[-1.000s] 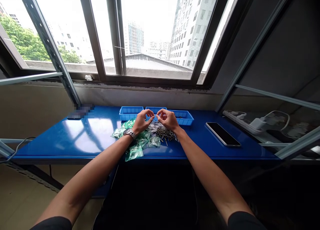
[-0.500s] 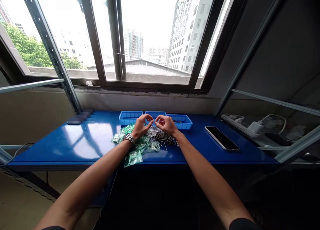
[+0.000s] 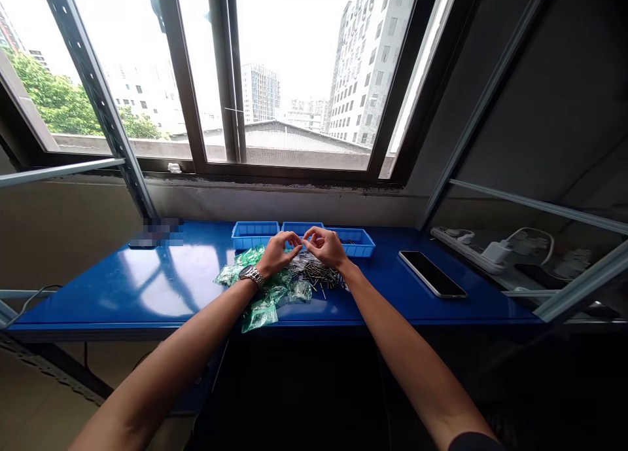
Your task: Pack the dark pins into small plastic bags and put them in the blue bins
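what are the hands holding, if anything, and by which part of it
Cannot be told: the left hand and right hand have their fingertips close together, but anything pinched there is too small to make out.

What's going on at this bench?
A person's left hand and right hand are close together, fingertips pinched, above the blue bench; anything between them is too small to make out. Plastic bags lie by the left wrist, and a pile of thin metal pieces lies by the right. Three blue bins stand behind the hands; the right one holds some dark pieces. A phone lies off to the right.
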A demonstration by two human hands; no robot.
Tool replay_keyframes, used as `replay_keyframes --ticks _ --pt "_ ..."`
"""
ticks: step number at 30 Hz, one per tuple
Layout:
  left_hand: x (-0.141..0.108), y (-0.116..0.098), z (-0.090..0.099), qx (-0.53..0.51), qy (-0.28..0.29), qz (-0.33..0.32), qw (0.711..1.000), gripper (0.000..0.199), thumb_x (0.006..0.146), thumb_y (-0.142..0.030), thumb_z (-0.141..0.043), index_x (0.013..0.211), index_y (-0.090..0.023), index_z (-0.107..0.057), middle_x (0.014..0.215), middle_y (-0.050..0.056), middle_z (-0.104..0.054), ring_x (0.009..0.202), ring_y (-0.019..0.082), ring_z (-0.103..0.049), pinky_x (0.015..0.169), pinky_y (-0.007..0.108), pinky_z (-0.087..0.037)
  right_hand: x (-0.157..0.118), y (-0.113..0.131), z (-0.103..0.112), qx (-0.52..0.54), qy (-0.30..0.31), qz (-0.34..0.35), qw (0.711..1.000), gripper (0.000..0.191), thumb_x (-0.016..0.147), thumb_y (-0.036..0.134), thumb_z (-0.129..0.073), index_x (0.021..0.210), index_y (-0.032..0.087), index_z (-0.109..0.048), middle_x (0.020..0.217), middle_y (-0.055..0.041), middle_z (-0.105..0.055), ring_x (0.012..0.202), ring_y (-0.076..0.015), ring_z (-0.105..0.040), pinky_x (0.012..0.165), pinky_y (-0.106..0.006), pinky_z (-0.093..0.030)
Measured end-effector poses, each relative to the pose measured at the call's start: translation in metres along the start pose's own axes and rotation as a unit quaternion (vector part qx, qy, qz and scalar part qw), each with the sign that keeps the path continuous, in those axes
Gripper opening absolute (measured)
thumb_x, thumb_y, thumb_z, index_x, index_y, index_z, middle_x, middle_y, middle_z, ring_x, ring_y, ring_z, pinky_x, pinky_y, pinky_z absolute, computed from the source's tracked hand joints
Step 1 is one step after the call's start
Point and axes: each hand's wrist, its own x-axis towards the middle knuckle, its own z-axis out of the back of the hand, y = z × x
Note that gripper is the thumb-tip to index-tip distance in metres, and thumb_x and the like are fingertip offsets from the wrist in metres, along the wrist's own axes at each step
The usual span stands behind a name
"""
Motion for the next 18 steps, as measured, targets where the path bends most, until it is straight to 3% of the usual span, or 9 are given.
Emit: replay_keyframes --ticks 5,11,14,18 --pt "-0.0005 -0.0014 0.0000 0.007 0.001 -0.008 1.000 0.011 0.092 -0.030 -0.068 0.089 -0.020 -0.070 0.088 0.004 -0.071 0.086 0.021 -0.062 0.072 0.032 -0.046 0.0003 -0.0001 -0.0008 0.018 0.010 -0.002 1.000 0.020 0.083 0.037 -0.069 0.088 0.018 -0.067 0.064 0.0024 -0.052 0.050 -0.0110 -0.049 0.047 -0.022 -0.037" --pt "0.0000 -0.0054 0.0026 -0.006 -0.056 0.005 0.998 0.011 0.093 -0.030 -0.066 0.092 -0.020 -0.069 0.090 0.004 -0.071 0.085 0.020 -0.063 0.072 0.032 -0.046 0.0008 -0.0011 0.0021 0.000 0.030 -0.017 0.999 0.022 0.083 0.039 -0.070 0.086 0.018 -0.067 0.062 0.0027 -0.052 0.050 -0.0104 -0.047 0.047 -0.022 -0.036" --pt "0.0000 -0.0059 0.0030 -0.011 -0.053 -0.004 0.999 0.011 0.093 -0.030 -0.068 0.093 -0.019 -0.069 0.090 0.004 -0.071 0.085 0.020 -0.064 0.072 0.032 -0.046 0.0008 -0.0023 0.0008 -0.014 0.061 -0.011 0.998 0.022 0.084 0.039 -0.069 0.086 0.018 -0.068 0.060 0.0025 -0.054 0.050 -0.0106 -0.047 0.048 -0.022 -0.035" --pt "-0.0001 -0.0048 0.0025 -0.013 -0.052 -0.006 0.999 0.010 0.093 -0.029 -0.068 0.095 -0.019 -0.069 0.090 0.004 -0.071 0.084 0.020 -0.063 0.072 0.032 -0.046 0.0006 -0.0014 -0.0003 -0.018 0.057 -0.011 0.998 0.022 0.084 0.039 -0.070 0.086 0.017 -0.069 0.059 0.0027 -0.053 0.050 -0.0105 -0.045 0.048 -0.022 -0.034"
